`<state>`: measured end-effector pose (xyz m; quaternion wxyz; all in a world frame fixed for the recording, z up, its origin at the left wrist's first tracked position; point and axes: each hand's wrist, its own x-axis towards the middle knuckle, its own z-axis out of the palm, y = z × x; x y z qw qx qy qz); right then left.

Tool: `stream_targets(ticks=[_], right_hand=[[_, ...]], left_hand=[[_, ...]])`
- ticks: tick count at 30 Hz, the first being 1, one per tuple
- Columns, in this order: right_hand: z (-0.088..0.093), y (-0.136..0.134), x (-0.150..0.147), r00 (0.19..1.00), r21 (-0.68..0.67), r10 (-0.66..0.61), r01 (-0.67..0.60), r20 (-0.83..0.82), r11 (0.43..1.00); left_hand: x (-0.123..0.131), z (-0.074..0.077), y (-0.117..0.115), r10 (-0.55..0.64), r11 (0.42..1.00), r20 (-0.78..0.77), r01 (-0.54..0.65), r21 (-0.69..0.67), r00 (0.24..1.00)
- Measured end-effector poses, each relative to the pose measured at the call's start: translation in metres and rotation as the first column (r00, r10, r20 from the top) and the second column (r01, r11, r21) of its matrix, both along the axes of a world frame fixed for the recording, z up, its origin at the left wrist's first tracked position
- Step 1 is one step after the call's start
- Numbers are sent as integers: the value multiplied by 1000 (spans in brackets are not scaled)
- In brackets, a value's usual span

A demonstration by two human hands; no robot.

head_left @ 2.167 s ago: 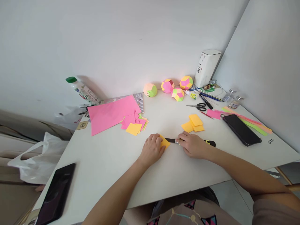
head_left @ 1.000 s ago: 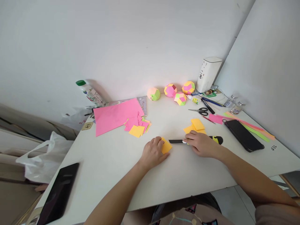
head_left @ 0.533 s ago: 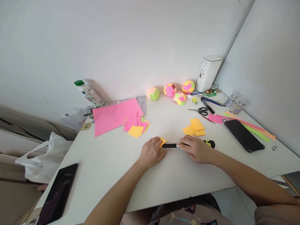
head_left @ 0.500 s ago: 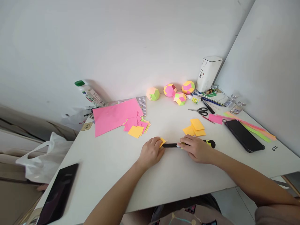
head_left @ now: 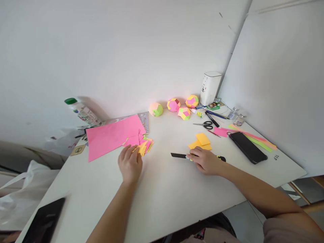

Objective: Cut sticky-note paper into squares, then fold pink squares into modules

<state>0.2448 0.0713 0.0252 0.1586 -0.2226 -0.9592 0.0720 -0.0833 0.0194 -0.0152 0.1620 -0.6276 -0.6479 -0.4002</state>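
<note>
In my right hand [head_left: 206, 162] I grip a utility knife [head_left: 178, 155] with a long dark blade pointing left, low over the white table. The knife's black and yellow-green end shows beyond my palm. My left hand [head_left: 130, 163] reaches over a pile of small cut papers, with its fingers closed on a yellow paper piece [head_left: 136, 150]. The fingertips partly cover the piece. Pink and green paper pieces [head_left: 131, 140] lie in the same pile. Just beyond my right hand rest several yellow paper pieces [head_left: 202, 139].
A large pink sheet [head_left: 111, 136] lies at the left. Several folded paper balls [head_left: 156, 109] line the wall. Scissors [head_left: 208, 125], pens, a glue tube [head_left: 196, 113] and a black phone [head_left: 248, 147] are at the right. A dark tablet [head_left: 45, 221] lies front left.
My left hand has moved left from the blade tip to the paper pile, carrying a yellow piece. My right hand still holds the knife. The view has shifted to the right.
</note>
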Motion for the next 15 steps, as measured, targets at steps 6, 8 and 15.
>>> stream_targets(ticks=[6, 8, 15], right_hand=[[1, 18, 11, 950, -33, -295, 293, -99, 955], [1, 25, 15, 905, -59, -413, 409, -100, 911], [-3, 44, 19, 681, -36, -725, 731, 104, 681]], left_hand=[[-1, -21, 9, 124, 981, 4, -122, -151, 992], [13, -17, 6, 30, 995, -52, -34, -90, 998], [46, -7, -9, -565, 763, -137, 453, -461, 813]])
